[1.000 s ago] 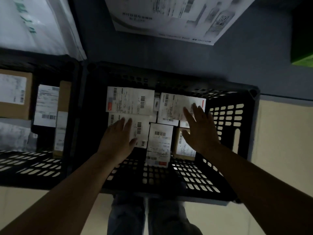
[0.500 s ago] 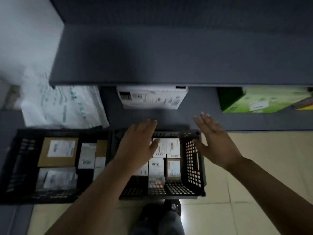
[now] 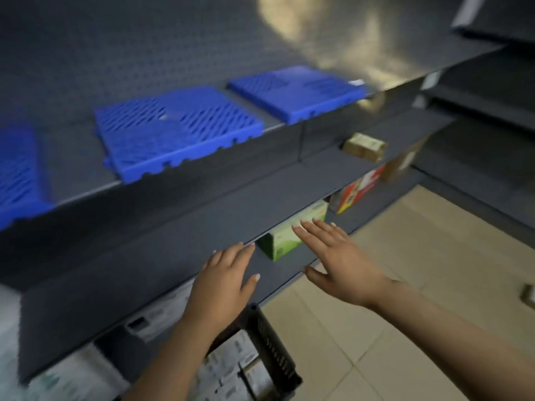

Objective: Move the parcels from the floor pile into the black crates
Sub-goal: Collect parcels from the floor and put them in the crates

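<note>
- The black crate (image 3: 278, 357) now sits at the bottom edge of view, with labelled parcels (image 3: 231, 363) packed inside; 1 second ago it filled the frame.
- Both hands have lifted out of it: the left hand (image 3: 224, 280) and right hand (image 3: 338, 259) hover with flat, released grip, holding nothing.
- Beyond them, a green box (image 3: 289, 235) sits under the dark shelf (image 3: 173, 247); farther up lie 2 blue pallets (image 3: 173, 131).
- The view has swung up and right, so this load seems placed; the floor pile is out of sight.

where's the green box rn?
Head view, centre: green box sits under the dark shelf, just beyond the right hand fingertips.
</note>
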